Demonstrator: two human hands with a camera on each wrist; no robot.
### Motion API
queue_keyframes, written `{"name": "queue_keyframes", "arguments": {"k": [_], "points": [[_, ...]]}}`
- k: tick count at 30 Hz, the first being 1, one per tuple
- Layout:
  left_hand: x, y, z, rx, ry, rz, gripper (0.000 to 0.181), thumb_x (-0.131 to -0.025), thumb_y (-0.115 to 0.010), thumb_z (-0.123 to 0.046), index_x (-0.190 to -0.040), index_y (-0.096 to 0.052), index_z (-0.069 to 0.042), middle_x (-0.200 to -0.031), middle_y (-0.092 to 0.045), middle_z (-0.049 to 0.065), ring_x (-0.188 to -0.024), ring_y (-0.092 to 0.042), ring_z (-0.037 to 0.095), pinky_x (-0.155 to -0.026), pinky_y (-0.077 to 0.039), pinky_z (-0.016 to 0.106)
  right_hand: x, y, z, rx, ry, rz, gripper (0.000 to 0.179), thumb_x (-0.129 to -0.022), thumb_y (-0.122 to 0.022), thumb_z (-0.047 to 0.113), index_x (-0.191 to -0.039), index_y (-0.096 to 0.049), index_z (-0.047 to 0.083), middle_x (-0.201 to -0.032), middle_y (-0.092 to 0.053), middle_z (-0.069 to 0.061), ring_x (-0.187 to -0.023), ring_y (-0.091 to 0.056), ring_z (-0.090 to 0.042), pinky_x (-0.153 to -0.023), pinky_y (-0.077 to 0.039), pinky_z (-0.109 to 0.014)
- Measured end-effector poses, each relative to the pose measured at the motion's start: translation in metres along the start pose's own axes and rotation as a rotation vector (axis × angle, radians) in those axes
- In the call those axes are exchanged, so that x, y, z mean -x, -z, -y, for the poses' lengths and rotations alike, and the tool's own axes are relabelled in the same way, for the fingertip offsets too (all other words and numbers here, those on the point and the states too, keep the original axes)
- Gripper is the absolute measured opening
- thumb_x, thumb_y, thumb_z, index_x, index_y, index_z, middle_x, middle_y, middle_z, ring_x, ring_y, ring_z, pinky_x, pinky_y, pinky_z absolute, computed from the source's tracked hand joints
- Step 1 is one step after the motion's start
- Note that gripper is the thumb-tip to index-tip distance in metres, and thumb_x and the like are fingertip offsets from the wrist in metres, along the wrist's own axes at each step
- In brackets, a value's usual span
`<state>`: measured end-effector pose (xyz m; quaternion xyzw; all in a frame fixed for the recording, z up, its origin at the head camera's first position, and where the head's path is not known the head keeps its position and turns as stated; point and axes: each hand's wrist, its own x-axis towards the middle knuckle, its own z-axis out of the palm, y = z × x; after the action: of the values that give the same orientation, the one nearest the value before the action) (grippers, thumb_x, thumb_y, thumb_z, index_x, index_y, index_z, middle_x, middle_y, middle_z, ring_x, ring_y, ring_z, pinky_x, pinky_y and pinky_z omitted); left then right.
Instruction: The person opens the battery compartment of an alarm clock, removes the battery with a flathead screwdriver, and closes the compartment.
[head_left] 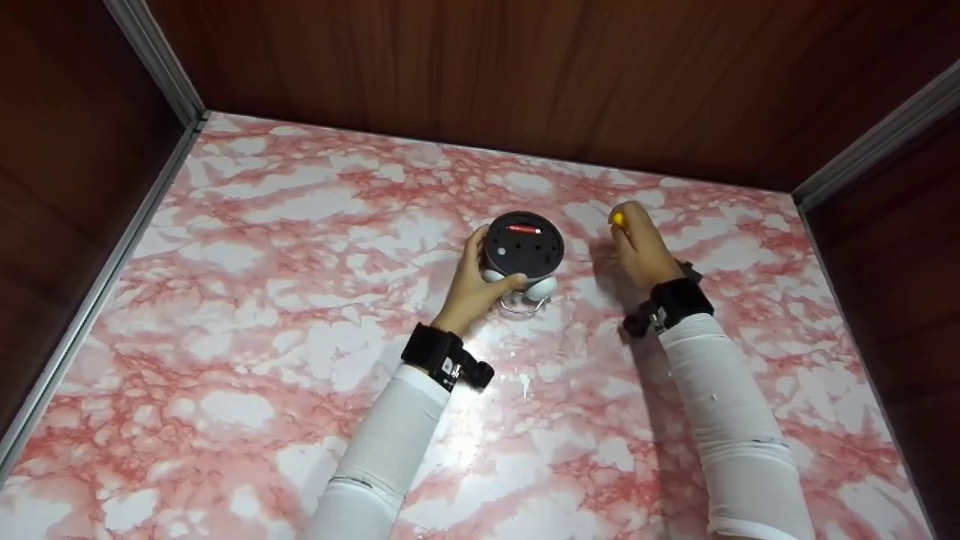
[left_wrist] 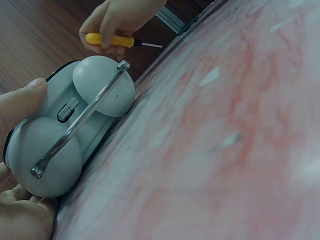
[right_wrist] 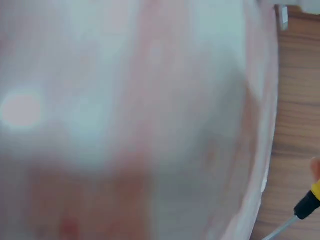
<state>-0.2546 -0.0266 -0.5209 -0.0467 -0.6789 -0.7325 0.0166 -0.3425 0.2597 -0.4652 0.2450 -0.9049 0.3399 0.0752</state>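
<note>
A twin-bell alarm clock (head_left: 529, 259) lies face down on the table, its black back upward. A red battery (head_left: 523, 229) shows in its back. My left hand (head_left: 469, 289) grips the clock from the left, thumb along the near side by the bells. In the left wrist view, two white bells (left_wrist: 46, 157) sit under a curved metal handle (left_wrist: 80, 120), with a small hammer (left_wrist: 68, 109) between them. To the right of the clock and apart from it, my right hand (head_left: 640, 244) holds a screwdriver (left_wrist: 112, 40) by its yellow handle; its thin metal shaft points away from the fingers.
The table (head_left: 247, 405) has a red and white marbled top. Dark wooden panels (head_left: 480, 75) rise at its back and both sides, joined by metal corner strips (head_left: 161, 67). Each wrist carries a black strap (head_left: 681, 297) with a small camera.
</note>
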Motion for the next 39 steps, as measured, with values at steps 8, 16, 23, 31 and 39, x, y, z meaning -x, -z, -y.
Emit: {"name": "queue_keyframes", "arguments": {"k": [8,16,23,31,39], "points": [[-0.001,0.0,0.0,-0.035,-0.014,-0.003,0.1,-0.081,-0.086,-0.014,-0.158,-0.023,-0.009,-0.153,-0.043,0.014,-0.138,-0.045,0.025,-0.116,-0.033,0.029,-0.01,-0.005,0.031,-0.524,-0.048,-0.345,0.011,-0.099,-0.042,-0.004,-0.091,-0.048,-0.007,-0.078,-0.044,-0.005,-0.069,-0.04,-0.016,-0.064,-0.032,-0.025],[-0.001,-0.001,0.0,-0.031,-0.015,-0.008,0.1,-0.08,-0.087,-0.013,-0.158,-0.024,-0.009,-0.154,-0.043,0.015,-0.139,-0.045,0.025,-0.117,-0.032,0.029,-0.022,-0.009,0.052,-0.937,-0.059,-0.543,0.057,-0.113,-0.025,0.022,-0.06,-0.035,0.002,-0.053,-0.034,0.0,-0.049,-0.03,-0.014,-0.051,-0.023,-0.025],[-0.001,-0.001,-0.001,-0.027,-0.009,-0.011,0.101,-0.079,-0.087,-0.013,-0.158,-0.024,-0.009,-0.155,-0.043,0.014,-0.139,-0.045,0.025,-0.117,-0.032,0.03,-0.027,-0.01,0.066,-1.167,-0.013,-0.576,0.062,-0.113,-0.016,0.027,-0.056,-0.021,0.006,-0.049,-0.021,0.002,-0.046,-0.014,-0.013,-0.049,-0.011,-0.027],[-0.002,-0.001,0.0,-0.027,-0.013,-0.008,0.1,-0.08,-0.087,-0.014,-0.158,-0.024,-0.01,-0.154,-0.043,0.014,-0.138,-0.046,0.024,-0.117,-0.033,0.03,-0.031,-0.011,0.084,-1.319,0.056,-0.583,0.062,-0.113,-0.02,0.024,-0.053,-0.021,0.009,-0.049,-0.02,0.001,-0.046,-0.016,-0.012,-0.05,-0.016,-0.028],[-0.001,0.0,0.0,-0.023,-0.016,-0.004,0.099,-0.081,-0.086,-0.013,-0.158,-0.024,-0.01,-0.154,-0.044,0.014,-0.137,-0.046,0.025,-0.116,-0.033,0.03,-0.035,-0.019,0.097,-1.408,0.088,-0.553,0.057,-0.111,-0.02,0.012,-0.054,-0.021,0.007,-0.05,-0.023,-0.001,-0.047,-0.02,-0.014,-0.05,-0.023,-0.028]]}}
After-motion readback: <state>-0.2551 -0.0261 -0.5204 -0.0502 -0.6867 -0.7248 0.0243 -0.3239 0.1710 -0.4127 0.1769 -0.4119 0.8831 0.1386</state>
